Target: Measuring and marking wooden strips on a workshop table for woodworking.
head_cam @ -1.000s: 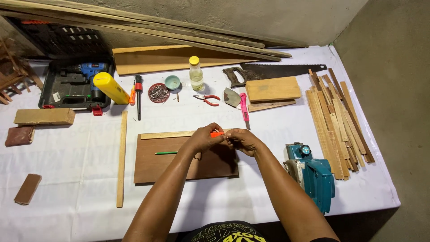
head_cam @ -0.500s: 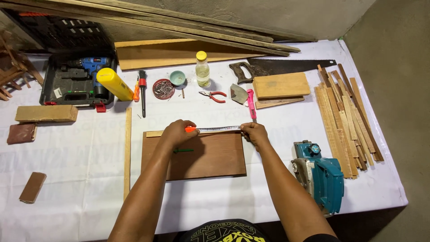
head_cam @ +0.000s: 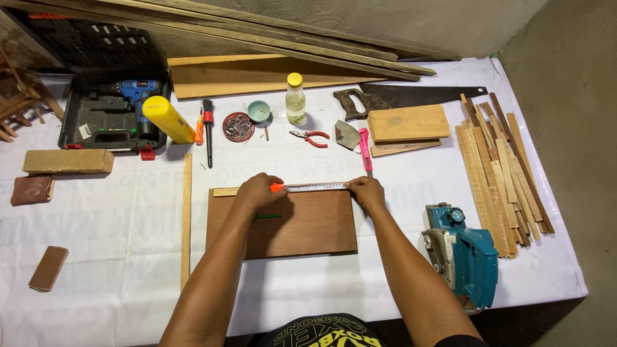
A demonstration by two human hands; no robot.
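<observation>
While the left hand (head_cam: 257, 191) pinches the orange tape measure (head_cam: 277, 187) case and the right hand (head_cam: 366, 191) pins the blade's end, I'd say we're mid-measure along the thin strip (head_cam: 225, 191) at the brown board (head_cam: 302, 225)'s top edge. Next probably needs the green pencil (head_cam: 267, 216). Can't read the markings; fingertips hide the tape's hook.

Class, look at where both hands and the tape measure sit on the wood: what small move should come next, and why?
Probably free one hand to pick up the green pencil and mark the thin wooden strip. The tape measure is stretched flat along it, its case under the left hand, its end under the right hand.
</observation>
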